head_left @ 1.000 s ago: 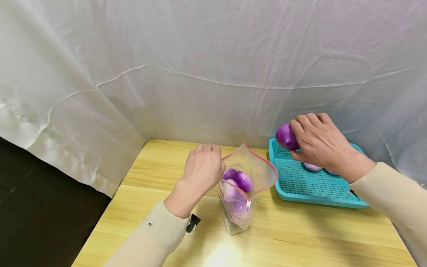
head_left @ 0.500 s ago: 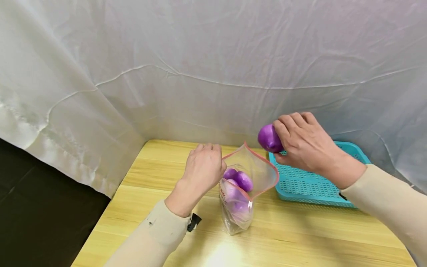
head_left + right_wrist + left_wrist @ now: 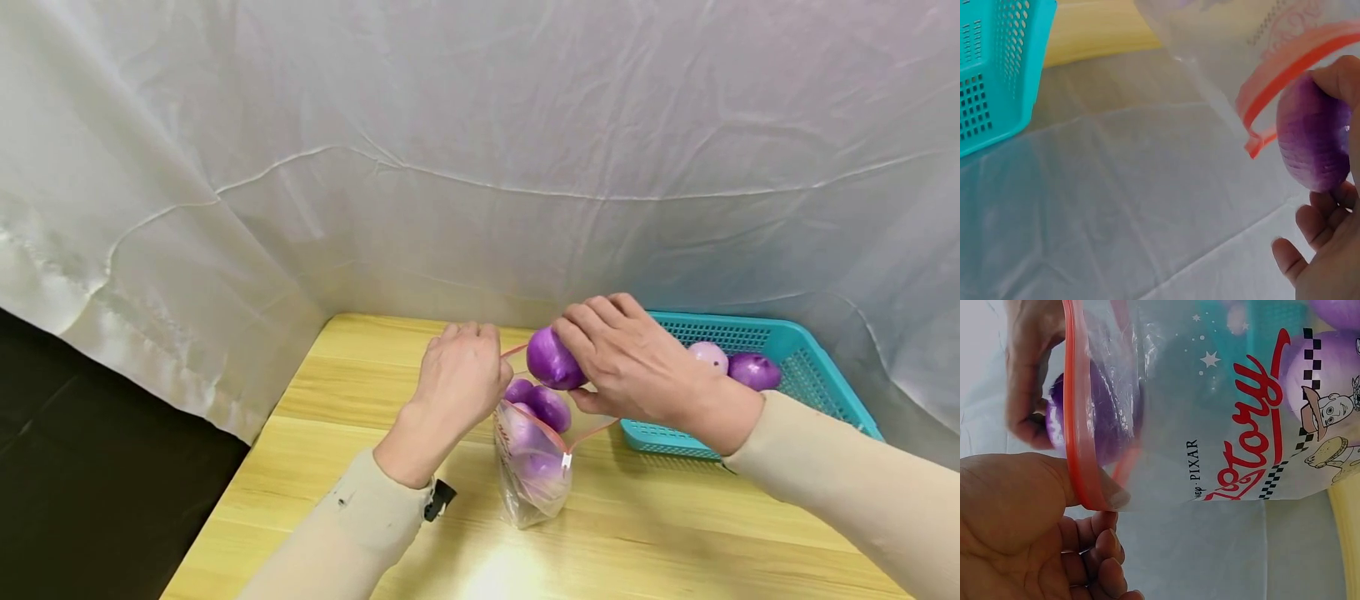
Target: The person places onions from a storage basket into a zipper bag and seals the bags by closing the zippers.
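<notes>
A clear zip bag (image 3: 525,492) with a red zip edge and printed cartoon figures stands upright on the table, its mouth spread. Inside it lie several purple onions (image 3: 550,408). My left hand (image 3: 459,379) pinches the bag's rim at the left; in the left wrist view its thumb (image 3: 1107,490) is inside the film. My right hand (image 3: 630,358) grips another purple onion (image 3: 553,360) at the bag's mouth. That onion shows partly through the film in the left wrist view, and the right wrist view has it beside the red zip edge (image 3: 1291,65).
A teal perforated basket (image 3: 817,367) stands right of the bag, partly behind my right forearm. It holds a pale onion (image 3: 708,356) and a darker purple onion (image 3: 753,371). A light wood table (image 3: 360,367) ends at a pale hanging cloth (image 3: 480,208).
My right hand has carried its onion leftward from above the basket, then down to the bag's mouth. The onions in the basket have come into fuller view. My left hand stays on the rim.
</notes>
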The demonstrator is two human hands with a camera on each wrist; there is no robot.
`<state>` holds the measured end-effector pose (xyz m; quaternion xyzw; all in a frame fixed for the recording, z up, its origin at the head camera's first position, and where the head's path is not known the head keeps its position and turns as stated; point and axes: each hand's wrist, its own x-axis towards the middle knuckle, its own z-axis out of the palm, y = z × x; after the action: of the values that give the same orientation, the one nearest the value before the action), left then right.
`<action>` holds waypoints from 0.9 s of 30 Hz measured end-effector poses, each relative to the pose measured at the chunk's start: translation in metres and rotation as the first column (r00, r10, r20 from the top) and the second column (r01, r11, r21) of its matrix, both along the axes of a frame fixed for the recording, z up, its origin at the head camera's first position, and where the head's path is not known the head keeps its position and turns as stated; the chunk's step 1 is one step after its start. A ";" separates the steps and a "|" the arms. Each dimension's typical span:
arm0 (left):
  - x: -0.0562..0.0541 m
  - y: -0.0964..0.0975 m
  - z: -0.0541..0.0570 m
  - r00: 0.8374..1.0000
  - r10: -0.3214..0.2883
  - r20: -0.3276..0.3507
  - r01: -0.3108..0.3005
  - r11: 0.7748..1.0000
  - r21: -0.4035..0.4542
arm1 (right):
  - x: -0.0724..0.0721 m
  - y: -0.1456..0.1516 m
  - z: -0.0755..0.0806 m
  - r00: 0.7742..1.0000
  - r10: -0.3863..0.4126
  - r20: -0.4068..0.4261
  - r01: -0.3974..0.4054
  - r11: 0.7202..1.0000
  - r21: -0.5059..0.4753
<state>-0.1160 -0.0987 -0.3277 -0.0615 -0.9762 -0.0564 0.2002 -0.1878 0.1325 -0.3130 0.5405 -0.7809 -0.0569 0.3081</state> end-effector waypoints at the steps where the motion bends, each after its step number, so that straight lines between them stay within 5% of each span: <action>1: 0.000 0.000 0.000 1.000 -0.001 -0.001 0.001 1.000 0.000 | 0.000 -0.001 -0.002 1.000 0.001 0.007 -0.001 1.000 0.014; 14: 0.000 0.001 -0.001 1.000 0.007 -0.001 -0.007 1.000 0.014 | -0.003 -0.014 -0.025 1.000 0.021 0.021 -0.023 0.994 0.104; 27: 0.002 0.002 -0.004 0.996 -0.003 -0.092 0.000 1.000 -0.024 | -0.002 -0.030 -0.036 0.994 -0.037 -0.103 0.046 0.996 0.080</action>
<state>-0.1141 -0.0970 -0.3316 -0.0672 -0.9664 -0.0419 0.2444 -0.1898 0.1027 -0.3491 0.5328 -0.7723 -0.1227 0.3236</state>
